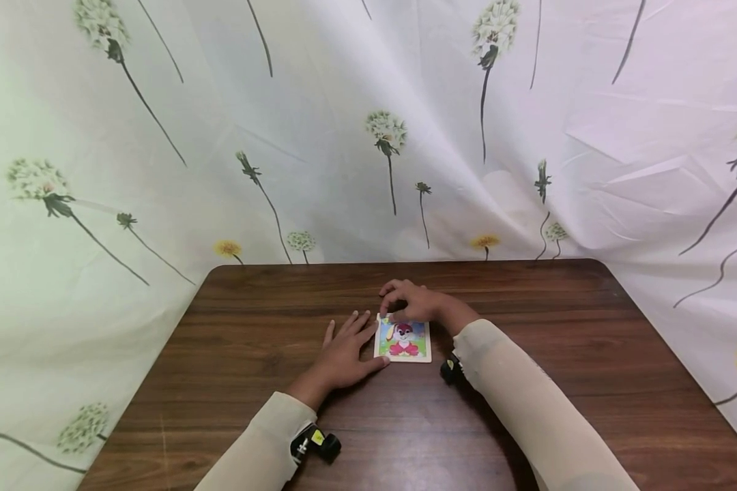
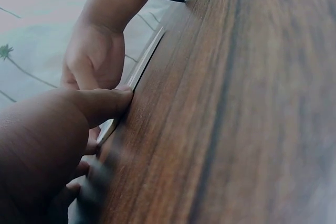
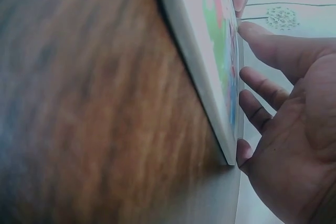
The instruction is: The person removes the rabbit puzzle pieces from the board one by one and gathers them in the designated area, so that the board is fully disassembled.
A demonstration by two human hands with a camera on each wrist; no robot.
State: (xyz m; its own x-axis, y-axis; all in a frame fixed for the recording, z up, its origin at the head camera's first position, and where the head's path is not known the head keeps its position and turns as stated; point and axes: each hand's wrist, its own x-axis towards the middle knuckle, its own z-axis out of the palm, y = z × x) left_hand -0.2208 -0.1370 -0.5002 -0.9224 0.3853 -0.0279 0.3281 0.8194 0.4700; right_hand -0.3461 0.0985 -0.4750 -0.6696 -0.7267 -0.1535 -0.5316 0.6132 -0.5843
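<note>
A small square picture board (image 1: 403, 346) with a pale border lies flat on the brown table, showing a red and white cartoon animal on blue and green. At its left side my left hand (image 1: 345, 354) rests with fingers spread, the thumb on the near left corner and the fingertips by the left edge. My right hand (image 1: 413, 302) reaches over the far edge, thumb and bent fingers touching near the far left corner and covering part of the picture. From the right wrist view, the board's thick pale edge (image 3: 202, 85) shows beside the loosely bent right fingers (image 3: 262, 85).
The wood-grain table (image 1: 252, 314) has rounded far corners. Behind it and at both sides hangs a white cloth (image 1: 331, 170) printed with dandelions. A small black camera is strapped on each wrist, the left one (image 1: 327, 447) low over the table.
</note>
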